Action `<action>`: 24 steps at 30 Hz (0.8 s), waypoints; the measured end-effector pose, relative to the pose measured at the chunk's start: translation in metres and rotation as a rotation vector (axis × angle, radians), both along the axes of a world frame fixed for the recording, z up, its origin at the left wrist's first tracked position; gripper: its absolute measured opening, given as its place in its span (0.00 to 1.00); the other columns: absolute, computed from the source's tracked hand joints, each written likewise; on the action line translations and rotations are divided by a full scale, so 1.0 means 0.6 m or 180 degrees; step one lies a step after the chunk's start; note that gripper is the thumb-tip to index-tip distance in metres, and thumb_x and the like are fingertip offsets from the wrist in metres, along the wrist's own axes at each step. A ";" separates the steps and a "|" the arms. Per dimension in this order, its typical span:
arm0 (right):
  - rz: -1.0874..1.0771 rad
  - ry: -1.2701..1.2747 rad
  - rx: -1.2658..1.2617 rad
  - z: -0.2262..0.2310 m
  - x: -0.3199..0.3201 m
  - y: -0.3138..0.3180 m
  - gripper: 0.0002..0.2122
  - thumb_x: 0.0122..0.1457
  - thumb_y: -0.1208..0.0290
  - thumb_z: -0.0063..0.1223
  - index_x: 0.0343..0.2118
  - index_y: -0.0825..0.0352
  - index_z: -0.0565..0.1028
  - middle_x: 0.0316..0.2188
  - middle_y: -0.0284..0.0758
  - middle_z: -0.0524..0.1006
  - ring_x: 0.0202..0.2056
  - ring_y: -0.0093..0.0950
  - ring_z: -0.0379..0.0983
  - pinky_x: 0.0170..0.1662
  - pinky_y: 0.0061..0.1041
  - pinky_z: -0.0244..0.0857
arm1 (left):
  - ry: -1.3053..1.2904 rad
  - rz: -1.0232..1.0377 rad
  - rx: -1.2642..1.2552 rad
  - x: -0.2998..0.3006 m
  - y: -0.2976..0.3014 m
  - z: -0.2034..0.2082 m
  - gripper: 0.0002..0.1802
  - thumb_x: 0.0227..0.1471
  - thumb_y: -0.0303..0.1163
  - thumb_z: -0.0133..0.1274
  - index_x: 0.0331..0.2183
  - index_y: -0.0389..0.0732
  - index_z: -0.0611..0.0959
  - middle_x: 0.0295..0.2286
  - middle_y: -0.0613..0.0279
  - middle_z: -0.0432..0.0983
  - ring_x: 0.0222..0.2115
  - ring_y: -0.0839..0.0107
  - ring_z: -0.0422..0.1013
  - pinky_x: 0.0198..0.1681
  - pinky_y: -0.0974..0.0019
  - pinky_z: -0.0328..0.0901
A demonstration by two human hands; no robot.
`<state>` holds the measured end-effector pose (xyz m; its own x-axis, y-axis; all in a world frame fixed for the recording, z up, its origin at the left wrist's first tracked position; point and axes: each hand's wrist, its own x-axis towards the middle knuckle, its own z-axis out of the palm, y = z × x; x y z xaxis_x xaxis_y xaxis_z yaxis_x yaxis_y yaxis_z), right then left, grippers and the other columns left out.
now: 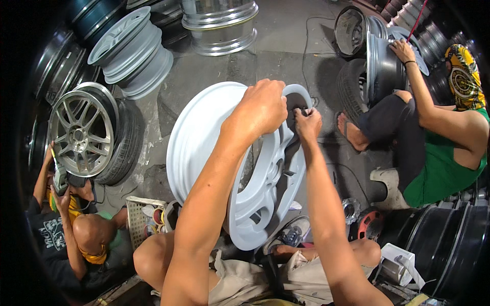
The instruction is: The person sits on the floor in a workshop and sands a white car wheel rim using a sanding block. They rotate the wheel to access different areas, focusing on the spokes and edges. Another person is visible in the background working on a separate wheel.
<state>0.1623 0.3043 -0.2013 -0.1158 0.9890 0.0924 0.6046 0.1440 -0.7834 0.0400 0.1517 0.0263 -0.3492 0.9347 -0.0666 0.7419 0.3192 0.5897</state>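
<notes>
A light grey primed alloy wheel rim (pixel 204 137) stands upright in front of me, between my knees, its spoked face turned to the right. My left hand (pixel 260 108) is closed over the top of the rim, its fingertips mostly hidden behind the knuckles. Beside the spoked face, my right hand (pixel 309 124) is pinched shut, with something small and dark at its fingertips that I cannot make out. The lower part of the rim is partly covered by my left forearm.
At left, a co-worker holds a power tool (pixel 60 178) by a silver spoked wheel (pixel 81 135). Another at right rests a hand on a grey wheel (pixel 380 66). A plastic basket (pixel 138 219) and stacked black rims (pixel 434 245) flank me. A cable (pixel 306 46) crosses the floor.
</notes>
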 end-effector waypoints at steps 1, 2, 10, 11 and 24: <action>0.0031 -0.0056 0.0007 0.002 -0.001 -0.008 0.19 0.49 0.57 0.69 0.28 0.71 0.76 0.34 0.48 0.79 0.41 0.46 0.76 0.45 0.43 0.67 | -0.0044 0.0022 -0.0018 -0.002 0.000 -0.002 0.21 0.59 0.32 0.52 0.51 0.29 0.79 0.44 0.36 0.78 0.49 0.41 0.73 0.56 0.49 0.65; 0.0090 -0.0195 0.0064 0.007 0.005 -0.013 0.20 0.48 0.57 0.69 0.28 0.71 0.76 0.33 0.48 0.78 0.39 0.46 0.76 0.43 0.43 0.68 | -0.0089 0.0041 -0.0036 -0.005 0.000 -0.002 0.21 0.59 0.32 0.52 0.51 0.29 0.79 0.44 0.36 0.78 0.49 0.41 0.73 0.56 0.49 0.65; 0.0103 -0.0127 0.0404 -0.003 0.014 0.001 0.21 0.47 0.57 0.70 0.26 0.72 0.75 0.29 0.48 0.76 0.33 0.47 0.76 0.39 0.42 0.69 | 0.0108 -0.0011 0.0240 0.005 0.002 -0.014 0.19 0.59 0.31 0.51 0.48 0.29 0.80 0.45 0.34 0.77 0.49 0.39 0.73 0.55 0.49 0.66; 0.0168 -0.0127 0.0222 -0.003 0.030 -0.019 0.21 0.47 0.56 0.69 0.26 0.72 0.75 0.30 0.48 0.76 0.33 0.48 0.76 0.39 0.42 0.69 | 0.0123 0.0037 0.0290 0.003 -0.004 -0.020 0.17 0.59 0.30 0.51 0.45 0.29 0.81 0.45 0.33 0.77 0.48 0.39 0.73 0.55 0.48 0.67; 0.0026 -0.0159 -0.0433 0.022 0.010 -0.007 0.22 0.49 0.53 0.68 0.30 0.73 0.79 0.31 0.51 0.81 0.37 0.48 0.79 0.42 0.42 0.70 | 0.0106 -0.0119 0.0243 -0.024 -0.009 -0.023 0.20 0.60 0.33 0.51 0.49 0.31 0.80 0.44 0.36 0.79 0.49 0.41 0.73 0.55 0.50 0.65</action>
